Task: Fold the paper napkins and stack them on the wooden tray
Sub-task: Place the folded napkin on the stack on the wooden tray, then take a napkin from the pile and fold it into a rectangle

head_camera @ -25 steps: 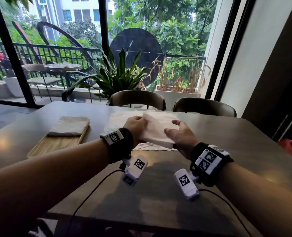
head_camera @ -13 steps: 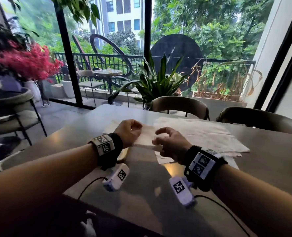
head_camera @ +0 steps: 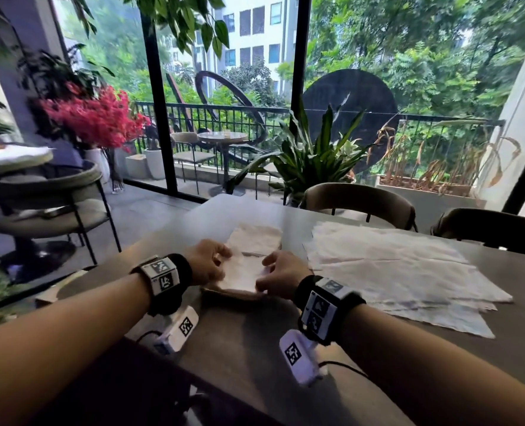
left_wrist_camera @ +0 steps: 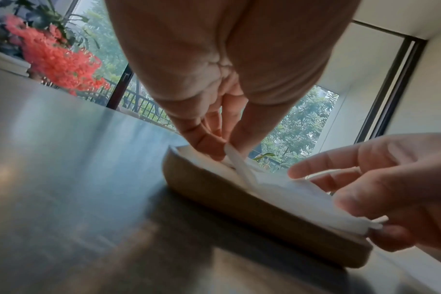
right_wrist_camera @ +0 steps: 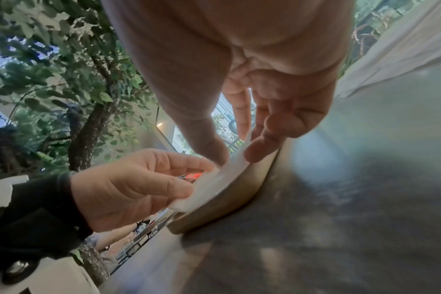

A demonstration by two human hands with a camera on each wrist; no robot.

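1. Folded napkin (head_camera: 245,270) found lying over wooden tray (head_camera: 224,294) on worktop (head_camera: 255,348), just short of the stack (head_camera: 256,239).
2. Left hand (head_camera: 207,262) pinching near-left corner; right hand (head_camera: 281,273) pinching near-right corner.
3. Stack lay directly beyond both hands, equally near; unfolded napkins (head_camera: 393,265) to the right.

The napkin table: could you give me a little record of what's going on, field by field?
Left hand: pinches the folded napkin
Right hand: pinches the same napkin's other end
Napkin position: low over the near end of the wooden tray
Already on tray: a folded pile at the far end
Still unfolded: flat napkins on the table, right of the tray
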